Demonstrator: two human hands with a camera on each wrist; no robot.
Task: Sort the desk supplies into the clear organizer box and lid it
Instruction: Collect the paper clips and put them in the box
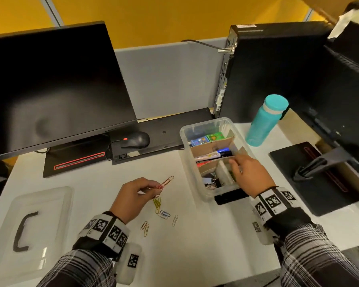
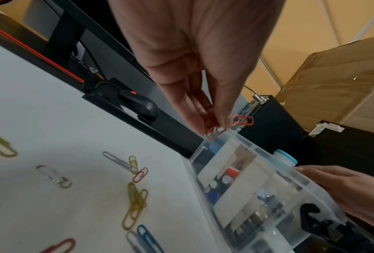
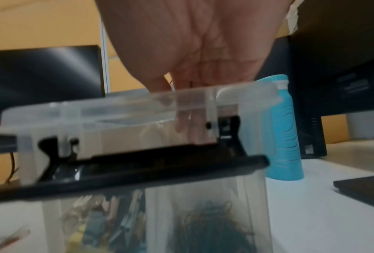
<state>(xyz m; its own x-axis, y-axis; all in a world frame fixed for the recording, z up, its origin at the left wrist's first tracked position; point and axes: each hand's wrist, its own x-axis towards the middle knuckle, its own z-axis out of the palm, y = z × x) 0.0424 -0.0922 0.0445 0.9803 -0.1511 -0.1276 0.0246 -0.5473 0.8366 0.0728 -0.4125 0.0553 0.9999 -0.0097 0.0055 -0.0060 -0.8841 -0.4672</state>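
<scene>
While pinching red clips (image 1: 166, 181) in left hand (image 1: 133, 195), reaching right hand (image 1: 250, 171) into box (image 1: 197, 179), fingers extended, grip unclear.

White desk (image 1: 195, 245) carries loose paperclips (image 1: 158, 206), lid (image 1: 29, 224), clear box (image 1: 195, 175), teal bottle (image 1: 263, 123), monitor stands.

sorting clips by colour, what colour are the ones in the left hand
Red or pinkish paper clips, pinched by the left hand; clearest in the left wrist view.

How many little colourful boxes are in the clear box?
2: a blue box and a green box, side by side in the far compartment of the organizer. More may be hidden underneath.
</scene>
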